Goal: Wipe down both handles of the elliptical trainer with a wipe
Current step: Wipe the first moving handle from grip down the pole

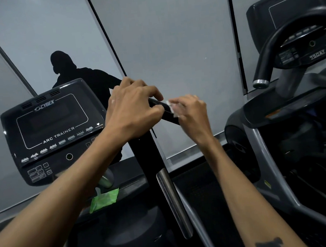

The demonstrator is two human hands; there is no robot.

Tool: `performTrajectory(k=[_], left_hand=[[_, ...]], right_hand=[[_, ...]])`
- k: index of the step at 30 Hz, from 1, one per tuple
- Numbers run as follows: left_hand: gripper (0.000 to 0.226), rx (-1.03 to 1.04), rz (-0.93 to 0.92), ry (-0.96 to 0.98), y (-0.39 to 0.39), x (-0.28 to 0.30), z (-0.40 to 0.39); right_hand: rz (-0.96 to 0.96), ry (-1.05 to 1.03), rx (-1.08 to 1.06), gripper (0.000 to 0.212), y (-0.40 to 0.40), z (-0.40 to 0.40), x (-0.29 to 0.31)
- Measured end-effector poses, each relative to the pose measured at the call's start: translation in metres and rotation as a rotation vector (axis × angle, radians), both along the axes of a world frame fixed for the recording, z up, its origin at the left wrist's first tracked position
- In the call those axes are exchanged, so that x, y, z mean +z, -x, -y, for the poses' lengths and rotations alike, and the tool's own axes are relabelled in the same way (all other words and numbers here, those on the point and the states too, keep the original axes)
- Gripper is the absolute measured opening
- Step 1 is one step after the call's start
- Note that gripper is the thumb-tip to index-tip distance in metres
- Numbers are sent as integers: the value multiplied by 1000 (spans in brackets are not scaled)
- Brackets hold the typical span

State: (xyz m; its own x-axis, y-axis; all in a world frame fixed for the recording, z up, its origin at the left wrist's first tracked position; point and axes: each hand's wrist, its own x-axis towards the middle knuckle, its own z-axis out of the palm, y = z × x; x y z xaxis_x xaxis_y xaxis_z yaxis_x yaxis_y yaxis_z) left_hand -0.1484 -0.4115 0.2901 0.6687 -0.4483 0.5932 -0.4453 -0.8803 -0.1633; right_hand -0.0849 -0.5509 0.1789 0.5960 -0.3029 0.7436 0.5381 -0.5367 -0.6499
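The trainer's black right handle [168,114] rises from a black upright with a steel sensor strip [172,200] to a short angled grip at the centre. My left hand [133,110] grips the top of that handle, fingers curled over it. Just to its right, my right hand [192,113] pinches a small white wipe [173,107] against the grip's lower end. The other handle is hidden from view.
The Cybex Arc Trainer console [53,130] stands at the left. A green wipe packet [103,199] lies on the ledge below it. A second machine [295,55] with a curved black handlebar [271,53] stands at the right. A grey panelled wall is ahead.
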Motion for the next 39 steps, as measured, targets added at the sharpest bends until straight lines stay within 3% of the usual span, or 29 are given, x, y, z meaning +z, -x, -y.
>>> performTrajectory(k=[4, 9, 13, 15, 18, 20, 22, 27, 31, 35, 39], left_hand=[[44, -5, -6, 10, -1, 1, 1], [37, -12, 3, 3, 0, 0, -1], [30, -25, 20, -1, -1, 0, -1], [29, -25, 17, 8, -1, 0, -1], [35, -31, 15, 17, -2, 0, -1], [38, -28, 17, 27, -2, -1, -1], [32, -27, 27, 31, -2, -1, 0], [24, -35, 50, 40, -4, -2, -1], [23, -29, 51, 41, -3, -2, 0], [24, -21, 52, 34, -3, -2, 0], [24, -24, 45, 30, -2, -1, 0]], right_hand=[[-205, -87, 65, 23, -17, 18, 16], [-154, -170, 89, 27, -10, 6, 7], [-303, -263, 156, 31, -23, 22, 14], [-337, -203, 206, 30, -25, 17, 19], [-201, -82, 117, 19, -13, 20, 5], [-174, -118, 103, 15, -10, 29, -5], [-274, -177, 132, 15, -17, 29, 2], [-197, 81, 14, 25, -14, 20, 3], [-317, -160, 108, 24, -19, 33, -6], [-315, -200, 131, 21, -19, 29, -10], [-417, -729, 488, 37, -28, 40, -24]])
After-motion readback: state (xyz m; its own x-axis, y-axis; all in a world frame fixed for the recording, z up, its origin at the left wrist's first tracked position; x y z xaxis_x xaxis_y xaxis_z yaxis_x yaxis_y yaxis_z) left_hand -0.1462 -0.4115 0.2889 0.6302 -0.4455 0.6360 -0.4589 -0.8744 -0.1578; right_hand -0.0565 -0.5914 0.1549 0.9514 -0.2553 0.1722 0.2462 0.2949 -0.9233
